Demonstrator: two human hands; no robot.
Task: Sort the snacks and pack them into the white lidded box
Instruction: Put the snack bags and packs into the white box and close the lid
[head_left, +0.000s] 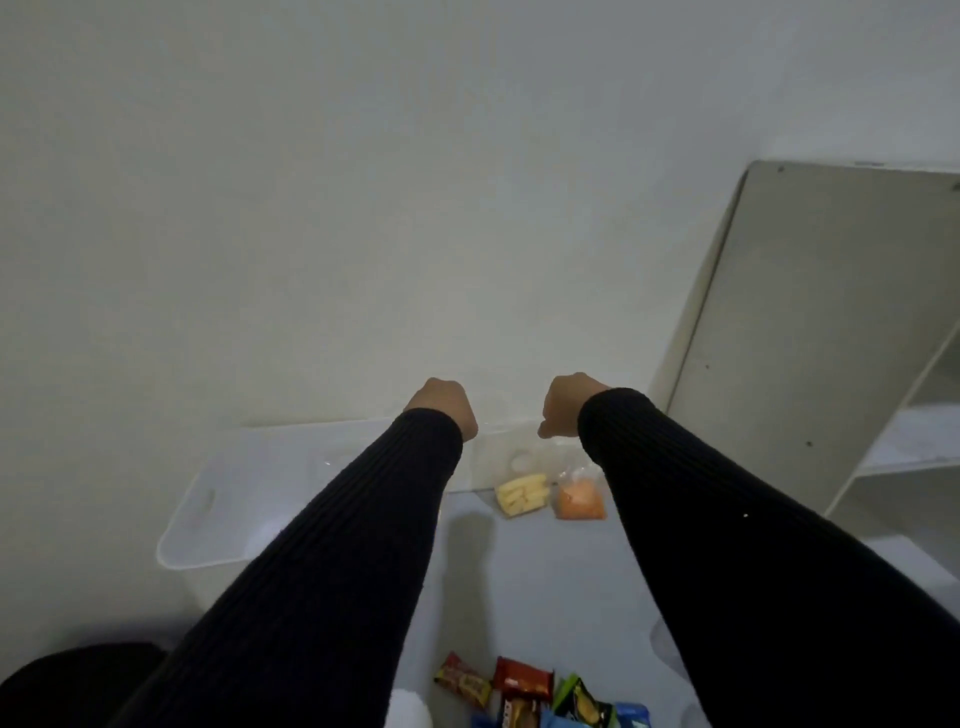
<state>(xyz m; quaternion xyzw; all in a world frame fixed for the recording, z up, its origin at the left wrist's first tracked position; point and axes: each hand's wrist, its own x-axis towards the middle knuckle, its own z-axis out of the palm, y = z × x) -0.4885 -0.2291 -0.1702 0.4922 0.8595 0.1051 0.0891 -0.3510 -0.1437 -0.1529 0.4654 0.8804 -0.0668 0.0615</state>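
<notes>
Both my arms in black sleeves reach forward. My left hand (442, 406) and my right hand (567, 406) are closed into fists at the far edge of a translucent white lid (249, 499), which lies tilted in front of the wall. My fingers are hidden behind my knuckles. Past the lid's right end lie a clear bag of yellow snacks (522, 496) and a clear bag of orange snacks (581, 500) on the pale floor. Close to me at the bottom edge sits a heap of colourful wrapped snack packs (524, 693). The box itself cannot be made out apart from the lid.
A plain white wall (363, 208) fills the upper view. A white shelf unit (810, 332) stands at the right with open compartments. A dark shape (78, 680) lies at the bottom left.
</notes>
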